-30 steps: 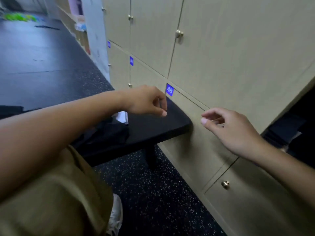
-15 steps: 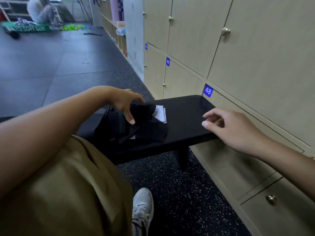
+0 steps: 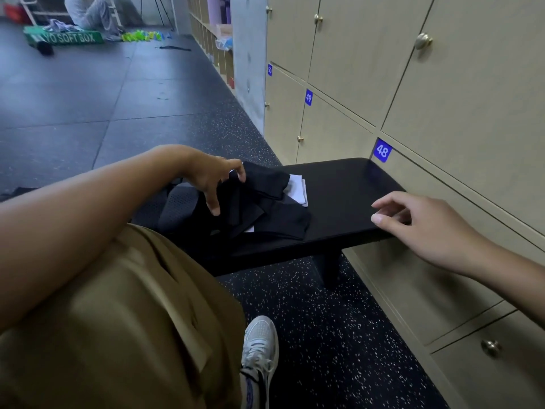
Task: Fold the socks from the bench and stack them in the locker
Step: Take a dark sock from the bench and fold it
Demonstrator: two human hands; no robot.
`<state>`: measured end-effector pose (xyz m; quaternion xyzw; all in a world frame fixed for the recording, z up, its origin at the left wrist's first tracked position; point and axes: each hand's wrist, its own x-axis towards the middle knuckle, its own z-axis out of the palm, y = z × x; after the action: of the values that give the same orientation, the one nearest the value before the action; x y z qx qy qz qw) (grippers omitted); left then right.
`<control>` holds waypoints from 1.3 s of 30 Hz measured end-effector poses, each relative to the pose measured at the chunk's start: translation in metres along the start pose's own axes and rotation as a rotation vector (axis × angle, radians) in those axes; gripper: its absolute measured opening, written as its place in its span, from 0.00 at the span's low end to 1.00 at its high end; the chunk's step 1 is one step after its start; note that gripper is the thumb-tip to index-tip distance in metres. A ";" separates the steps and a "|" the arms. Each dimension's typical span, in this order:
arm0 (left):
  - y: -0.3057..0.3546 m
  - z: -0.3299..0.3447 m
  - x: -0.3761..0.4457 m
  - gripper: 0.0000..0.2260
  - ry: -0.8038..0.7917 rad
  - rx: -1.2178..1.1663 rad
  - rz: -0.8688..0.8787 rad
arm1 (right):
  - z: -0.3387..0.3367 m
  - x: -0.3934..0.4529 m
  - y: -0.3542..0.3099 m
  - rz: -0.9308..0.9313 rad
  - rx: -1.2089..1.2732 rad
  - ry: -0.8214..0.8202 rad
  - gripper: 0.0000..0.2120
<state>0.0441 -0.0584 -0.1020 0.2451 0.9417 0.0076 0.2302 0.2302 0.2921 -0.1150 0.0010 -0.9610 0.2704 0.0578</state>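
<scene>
From where the head camera is looking, the left hand [image 3: 211,180] is now reaching down into the heap of black socks [image 3: 265,205] lying in the middle of the bench [image 3: 348,184], its fingers spread and slightly curled, the thumb and fingertips just touching the cloth rather than gripping it. A second ago that hand was hanging near the far end of the bench with nothing under it, and half a second ago it was lifting a dark bundle off the pile; that bundle is now lying back among the rest, so no sock is leaving the bench yet. The right hand [image 3: 424,225] is hovering over the bench's near edge at its end by the lockers, fingers loosely bent, holding nothing, much as it was before. A white folded item [image 3: 296,187] is peeking out from under the socks on the side toward the lockers [image 3: 442,98], whose doors in view are all closed. To my eye the person is sorting out one sock to fold, and the folding and stacking are both waiting to be done for this pile.
</scene>
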 end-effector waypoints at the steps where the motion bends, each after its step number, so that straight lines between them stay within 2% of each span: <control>1: 0.000 0.001 0.000 0.40 0.000 -0.002 0.003 | 0.001 0.000 0.000 -0.003 0.000 -0.001 0.07; 4: 0.003 0.003 0.000 0.36 0.018 0.025 0.019 | 0.002 0.001 -0.002 -0.007 -0.004 -0.002 0.07; 9: 0.008 -0.006 -0.003 0.24 0.100 0.020 0.069 | 0.002 0.001 -0.002 -0.008 -0.018 -0.001 0.07; 19: 0.030 -0.030 -0.018 0.15 0.291 -0.229 0.175 | -0.002 0.002 0.001 0.008 -0.005 0.007 0.07; 30: 0.084 -0.036 0.014 0.14 0.541 -0.537 0.245 | -0.001 0.003 0.008 0.048 -0.003 0.028 0.07; 35: 0.102 -0.038 0.023 0.17 0.542 -0.736 0.253 | -0.003 0.006 0.009 0.059 0.061 0.050 0.07; 39: 0.123 -0.034 0.024 0.18 0.411 -1.119 0.297 | -0.012 0.012 0.004 0.143 0.330 0.134 0.07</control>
<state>0.0668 0.0647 -0.0659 0.2091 0.7758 0.5800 0.1341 0.2193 0.3020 -0.1057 -0.0757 -0.8953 0.4271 0.1015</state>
